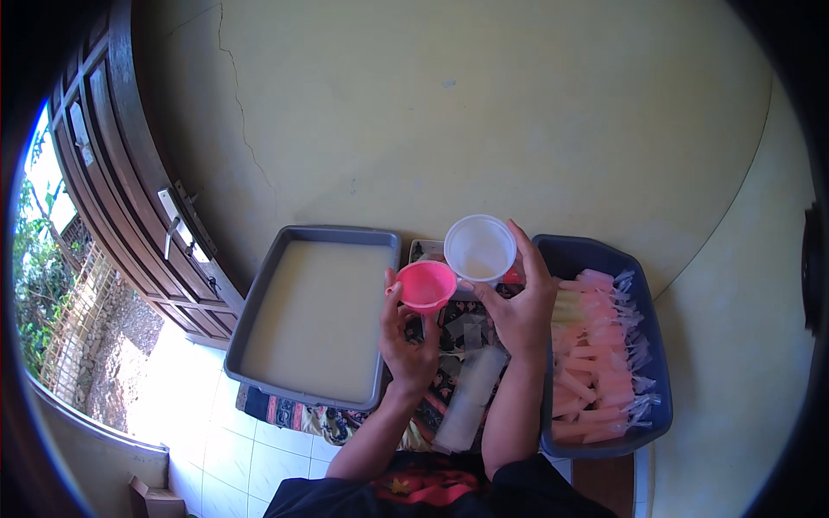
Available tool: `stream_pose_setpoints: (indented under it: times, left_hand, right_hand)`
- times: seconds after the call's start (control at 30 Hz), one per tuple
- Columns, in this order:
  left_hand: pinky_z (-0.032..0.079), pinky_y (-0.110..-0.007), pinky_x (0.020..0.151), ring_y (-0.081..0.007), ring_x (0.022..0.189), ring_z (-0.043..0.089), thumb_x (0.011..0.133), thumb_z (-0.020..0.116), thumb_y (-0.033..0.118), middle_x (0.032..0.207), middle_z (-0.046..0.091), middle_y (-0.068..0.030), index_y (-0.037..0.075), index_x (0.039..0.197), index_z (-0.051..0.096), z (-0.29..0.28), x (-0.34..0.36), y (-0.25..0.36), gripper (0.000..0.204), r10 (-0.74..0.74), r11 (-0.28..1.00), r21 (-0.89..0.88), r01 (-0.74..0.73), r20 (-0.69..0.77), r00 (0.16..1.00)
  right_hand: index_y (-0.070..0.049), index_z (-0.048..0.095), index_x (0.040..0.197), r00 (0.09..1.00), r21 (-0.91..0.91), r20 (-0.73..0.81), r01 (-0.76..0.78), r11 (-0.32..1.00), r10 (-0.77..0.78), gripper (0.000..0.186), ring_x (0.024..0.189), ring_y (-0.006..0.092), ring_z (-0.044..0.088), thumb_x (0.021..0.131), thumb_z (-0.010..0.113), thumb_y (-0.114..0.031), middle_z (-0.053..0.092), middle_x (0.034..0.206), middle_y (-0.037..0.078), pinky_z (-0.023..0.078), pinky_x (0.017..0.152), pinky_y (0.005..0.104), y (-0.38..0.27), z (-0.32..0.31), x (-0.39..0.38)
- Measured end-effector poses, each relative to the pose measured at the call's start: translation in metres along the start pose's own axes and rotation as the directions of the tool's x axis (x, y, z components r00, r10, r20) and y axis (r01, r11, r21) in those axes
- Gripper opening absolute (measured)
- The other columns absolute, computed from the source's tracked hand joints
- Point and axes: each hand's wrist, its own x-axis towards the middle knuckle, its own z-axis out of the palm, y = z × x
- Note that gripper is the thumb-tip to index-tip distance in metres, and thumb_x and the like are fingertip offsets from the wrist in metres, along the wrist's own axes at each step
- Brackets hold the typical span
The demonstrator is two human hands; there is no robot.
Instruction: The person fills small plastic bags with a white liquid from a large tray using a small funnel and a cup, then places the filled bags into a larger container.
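In my left hand is a pink funnel, its wide mouth tipped up and its spout pointing down past my fingers. My right hand grips a white plastic cup by its side, thumb in front and fingers behind. The cup looks empty and sits just right of and above the funnel. Below my hands, clear plastic bags lie in a flat stack on a patterned cloth. Behind the cup and funnel is a small light container, mostly hidden.
A grey tub of cloudy whitish liquid stands on the left. On the right, a dark blue-grey tub holds many tied plastic tubes of pink stuff, a few pale yellow. A wooden door stands ajar at far left; a wall rises behind.
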Motion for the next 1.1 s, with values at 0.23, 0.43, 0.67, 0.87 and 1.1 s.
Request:
stream_pose_setpoints:
  times: [0.23, 0.43, 0.67, 0.87, 1.1]
  left_hand:
    - [0.063, -0.036, 0.101, -0.0351, 0.145, 0.059, 0.095, 0.066, -0.016, 0.177, 0.025, -0.0285, 0.005, 0.166, 0.033, 0.0, 0.003, 0.021, 0.081, -0.057, 0.994, -0.093, 0.057, -0.001, 0.998]
    - [0.066, -0.033, 0.096, -0.0351, 0.142, 0.061, 0.094, 0.066, -0.016, 0.177, 0.026, -0.0286, 0.005, 0.165, 0.033, -0.005, -0.001, 0.018, 0.081, -0.048, 0.998, -0.049, 0.049, 0.014, 0.999]
    - [0.066, -0.034, 0.097, -0.0359, 0.143, 0.061, 0.093, 0.067, -0.015, 0.177, 0.026, -0.0291, 0.005, 0.165, 0.033, -0.005, -0.01, 0.014, 0.083, -0.048, 0.997, -0.065, 0.05, 0.029, 0.998]
    - [0.065, -0.035, 0.098, -0.036, 0.143, 0.06, 0.092, 0.067, -0.016, 0.177, 0.026, -0.0294, 0.005, 0.166, 0.032, -0.005, -0.013, 0.01, 0.084, -0.055, 0.995, -0.076, 0.058, 0.042, 0.998]
    - [0.065, -0.036, 0.099, -0.0365, 0.145, 0.059, 0.092, 0.067, -0.016, 0.177, 0.025, -0.0293, 0.006, 0.166, 0.032, -0.007, -0.015, 0.008, 0.085, -0.056, 0.996, -0.072, 0.06, 0.06, 0.997]
  right_hand:
    - [0.002, 0.053, 0.154, 0.952, 0.366, -0.018, -0.278, 0.888, 0.305, 0.091, 0.129, 0.0282, 0.07, 0.08, 0.1, -0.019, 0.068, 0.143, 0.02, 0.058, 0.11, 0.0417, 0.058, 0.028, -0.041]
    - [0.003, 0.049, 0.156, 0.922, 0.352, 0.075, -0.381, 0.855, 0.381, 0.094, 0.132, 0.0284, 0.069, 0.079, 0.1, -0.016, 0.067, 0.144, 0.023, 0.057, 0.112, 0.0421, 0.067, 0.026, -0.07]
    - [0.004, 0.05, 0.154, 0.911, 0.35, 0.125, -0.41, 0.842, 0.392, 0.09, 0.135, 0.0283, 0.067, 0.079, 0.098, -0.011, 0.067, 0.145, 0.022, 0.057, 0.113, 0.0419, 0.082, 0.033, -0.085]
    - [0.002, 0.054, 0.151, 0.929, -0.07, 0.121, -0.345, 0.936, 0.351, 0.093, 0.127, 0.0374, 0.069, 0.072, 0.098, -0.022, 0.068, 0.137, 0.023, 0.056, 0.11, 0.0461, 0.106, 0.051, -0.106]
    - [0.002, 0.055, 0.149, 0.922, -0.056, 0.134, -0.36, 0.931, 0.364, 0.093, 0.125, 0.0397, 0.068, 0.07, 0.099, -0.024, 0.068, 0.134, 0.024, 0.054, 0.109, 0.0474, 0.111, 0.059, -0.116]
